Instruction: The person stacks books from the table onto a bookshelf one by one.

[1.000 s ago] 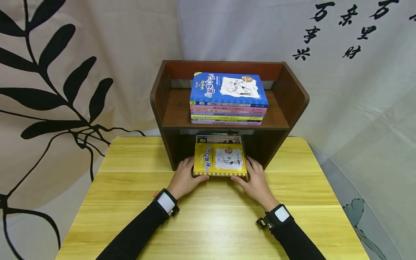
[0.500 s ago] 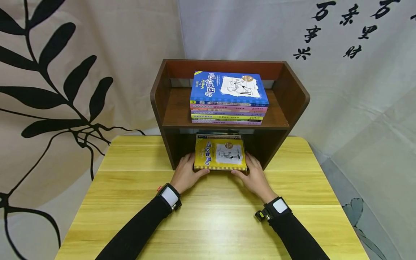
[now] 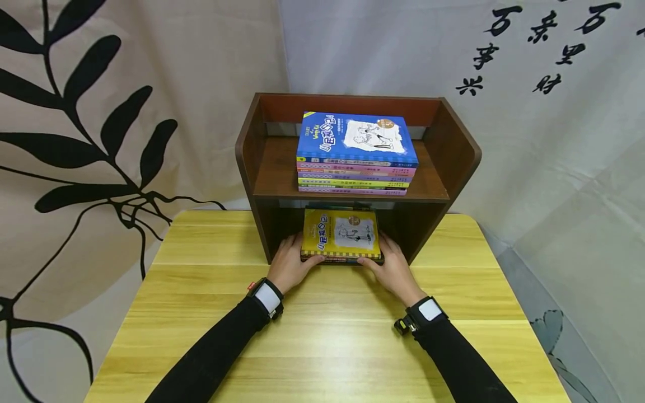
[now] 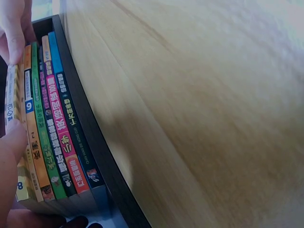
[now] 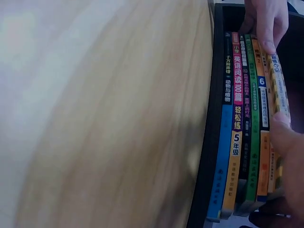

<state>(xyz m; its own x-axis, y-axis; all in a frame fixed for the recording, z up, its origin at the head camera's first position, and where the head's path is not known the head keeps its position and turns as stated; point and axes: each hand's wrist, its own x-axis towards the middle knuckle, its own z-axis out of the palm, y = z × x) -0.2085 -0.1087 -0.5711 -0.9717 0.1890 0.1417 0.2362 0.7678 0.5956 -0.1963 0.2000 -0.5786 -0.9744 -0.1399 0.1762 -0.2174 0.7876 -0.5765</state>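
A yellow book point(image 3: 341, 234) lies on top of a stack of books in the lower compartment of a brown wooden shelf point(image 3: 250, 146). My left hand point(image 3: 291, 258) grips its front left corner, thumb on the front edge. My right hand point(image 3: 390, 262) grips the front right corner the same way. In the left wrist view the stack's spines point(image 4: 53, 135) show, with the yellow book point(image 4: 10, 95) beside my fingers point(image 4: 13, 28). The right wrist view shows the same spines point(image 5: 242, 142), the yellow book point(image 5: 278, 90) and my fingers point(image 5: 266, 23) on it.
On the upper shelf board sits a second stack of books topped by a blue book point(image 3: 356, 137). The shelf stands at the back of a yellow wooden table point(image 3: 332, 336). Printed cloth hangs behind and to both sides.
Both hands have moved forward with the yellow book, sliding it deeper into the lower compartment until its front edge lines up with the stack beneath.
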